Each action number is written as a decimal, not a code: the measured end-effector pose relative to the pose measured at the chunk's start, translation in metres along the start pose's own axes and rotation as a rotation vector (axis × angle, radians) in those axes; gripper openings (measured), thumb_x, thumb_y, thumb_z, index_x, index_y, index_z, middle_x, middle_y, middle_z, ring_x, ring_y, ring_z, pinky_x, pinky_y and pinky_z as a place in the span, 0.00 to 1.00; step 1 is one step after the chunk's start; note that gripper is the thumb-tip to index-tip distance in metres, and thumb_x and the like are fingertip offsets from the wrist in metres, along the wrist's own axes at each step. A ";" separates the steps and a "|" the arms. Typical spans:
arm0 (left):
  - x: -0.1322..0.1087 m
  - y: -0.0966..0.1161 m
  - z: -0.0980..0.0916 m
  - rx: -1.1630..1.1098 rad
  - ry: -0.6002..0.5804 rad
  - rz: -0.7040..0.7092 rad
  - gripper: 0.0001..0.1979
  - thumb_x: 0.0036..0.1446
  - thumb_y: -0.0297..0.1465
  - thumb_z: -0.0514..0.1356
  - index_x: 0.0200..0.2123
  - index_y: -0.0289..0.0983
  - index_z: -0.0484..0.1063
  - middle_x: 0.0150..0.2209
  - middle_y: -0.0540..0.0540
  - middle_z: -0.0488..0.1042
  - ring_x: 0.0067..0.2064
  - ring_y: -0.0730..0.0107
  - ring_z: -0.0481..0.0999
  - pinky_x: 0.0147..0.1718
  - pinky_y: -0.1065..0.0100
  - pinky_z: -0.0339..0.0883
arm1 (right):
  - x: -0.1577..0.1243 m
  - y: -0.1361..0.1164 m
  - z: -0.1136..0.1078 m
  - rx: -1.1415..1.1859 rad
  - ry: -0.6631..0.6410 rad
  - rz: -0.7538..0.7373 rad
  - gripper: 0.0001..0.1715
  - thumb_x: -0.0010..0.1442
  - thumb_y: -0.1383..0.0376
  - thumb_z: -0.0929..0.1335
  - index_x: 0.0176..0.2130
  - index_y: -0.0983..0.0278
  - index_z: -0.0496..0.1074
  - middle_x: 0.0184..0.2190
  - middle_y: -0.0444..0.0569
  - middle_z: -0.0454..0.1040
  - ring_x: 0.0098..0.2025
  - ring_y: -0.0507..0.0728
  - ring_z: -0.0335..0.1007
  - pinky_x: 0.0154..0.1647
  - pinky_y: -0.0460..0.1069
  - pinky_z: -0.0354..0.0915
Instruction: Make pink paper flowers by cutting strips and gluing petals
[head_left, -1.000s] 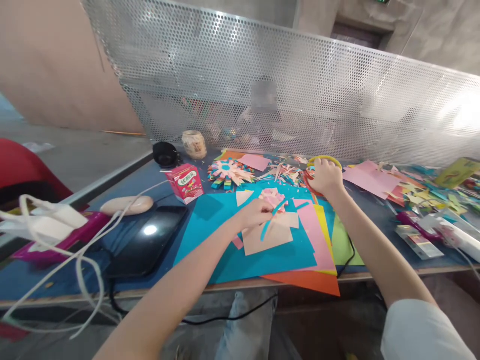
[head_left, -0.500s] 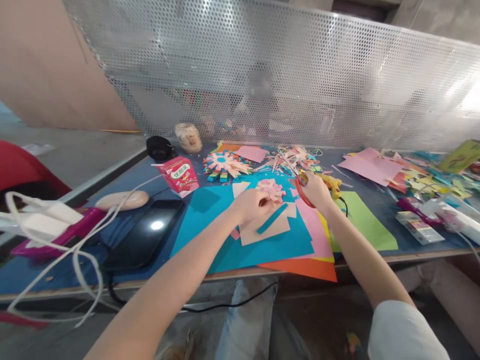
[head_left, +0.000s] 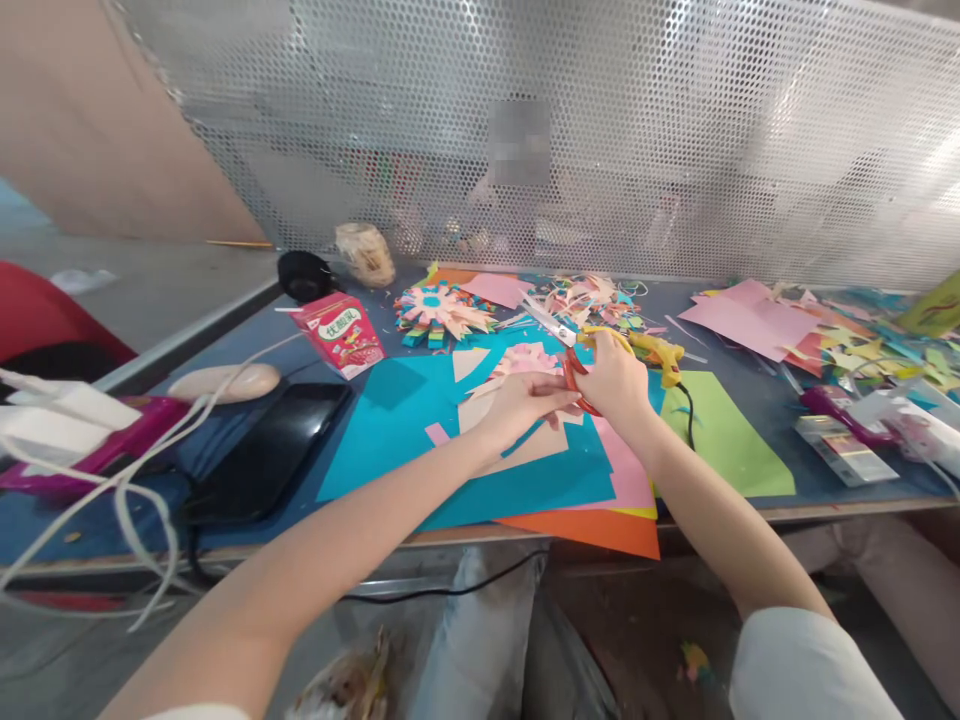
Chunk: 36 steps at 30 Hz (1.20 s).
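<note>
My right hand [head_left: 613, 378] grips scissors [head_left: 555, 326] with orange handles, the metal blades pointing up and left. Just left of it, my left hand [head_left: 525, 408] reaches over the papers with fingers stretched out, their tips close to the scissor handles. Whether they touch the handles I cannot tell. A pink paper flower [head_left: 527, 358] lies just beyond my left hand, partly hidden by it. Under the hand is a sheet of pale peach paper [head_left: 536, 458], on top of large blue paper [head_left: 397, 420]. A narrow blue strip [head_left: 484, 368] lies left of the flower.
A yellow glue gun [head_left: 656, 352] lies right of my right hand, near green paper [head_left: 739, 430]. A layered paper flower [head_left: 439, 308] and paper scraps [head_left: 592, 298] lie behind. At left are a pink drink carton [head_left: 343, 335], a phone [head_left: 270, 450] and white cables [head_left: 124, 500].
My left hand has left the pink flower and moved right, up against the scissors. My right hand has shifted slightly left with the scissors. The view has tilted a little.
</note>
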<state>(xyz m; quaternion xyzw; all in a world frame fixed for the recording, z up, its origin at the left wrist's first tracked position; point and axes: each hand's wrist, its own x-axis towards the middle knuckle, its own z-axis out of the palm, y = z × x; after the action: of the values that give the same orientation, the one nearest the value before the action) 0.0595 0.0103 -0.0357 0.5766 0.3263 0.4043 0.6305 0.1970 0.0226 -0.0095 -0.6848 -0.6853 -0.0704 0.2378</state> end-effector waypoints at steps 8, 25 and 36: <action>-0.005 0.005 -0.005 0.150 0.064 -0.038 0.15 0.47 0.39 0.64 0.29 0.31 0.74 0.31 0.41 0.78 0.30 0.66 0.78 0.17 0.74 0.65 | -0.003 0.000 0.004 -0.116 0.107 -0.112 0.26 0.59 0.50 0.56 0.44 0.68 0.63 0.42 0.58 0.71 0.39 0.61 0.70 0.28 0.49 0.58; -0.093 -0.008 0.083 1.055 -1.241 0.566 0.08 0.58 0.35 0.54 0.33 0.48 0.74 0.33 0.56 0.79 0.37 0.69 0.77 0.32 0.69 0.70 | 0.029 0.053 -0.005 -0.015 0.142 0.169 0.26 0.55 0.51 0.61 0.45 0.68 0.62 0.43 0.58 0.72 0.40 0.64 0.71 0.34 0.54 0.64; -0.074 -0.005 0.035 1.288 -0.209 0.517 0.19 0.63 0.34 0.49 0.56 0.38 0.60 0.48 0.42 0.74 0.49 0.66 0.71 0.48 0.62 0.63 | 0.024 0.043 -0.005 -0.027 0.003 0.022 0.24 0.56 0.51 0.60 0.44 0.66 0.62 0.41 0.57 0.74 0.40 0.63 0.72 0.35 0.53 0.65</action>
<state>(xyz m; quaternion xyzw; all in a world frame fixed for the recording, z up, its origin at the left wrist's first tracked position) 0.0566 -0.0711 -0.0401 0.9303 0.2911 0.2100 0.0749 0.2408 0.0442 -0.0052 -0.6951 -0.6764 -0.0782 0.2305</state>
